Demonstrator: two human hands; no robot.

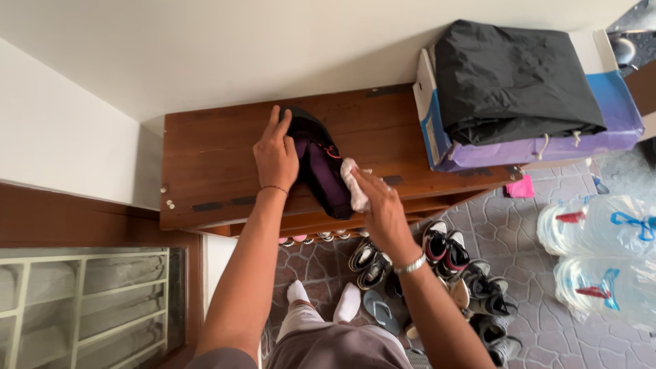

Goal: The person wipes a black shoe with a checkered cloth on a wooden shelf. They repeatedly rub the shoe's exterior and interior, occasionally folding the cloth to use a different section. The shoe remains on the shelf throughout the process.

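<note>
Shoe (321,171) runs 11-to-5 on the wooden tabletop (205,164)
Left hand (275,158) lies flat at its 9; right hand (383,212) fingers pinch a white cloth (354,186) at its 3.

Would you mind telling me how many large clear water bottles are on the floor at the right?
2. One water bottle lies on the tiled floor at the right edge, the other water bottle just below it, nearer the camera. Both are cut off by the frame, so more may be hidden.

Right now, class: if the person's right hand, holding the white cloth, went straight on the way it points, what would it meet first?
The right hand points up-left with the white cloth already against the dark purple-and-black shoe on the brown wooden shelf top. It would probably press into that shoe first, though depth is hard to judge.
</note>
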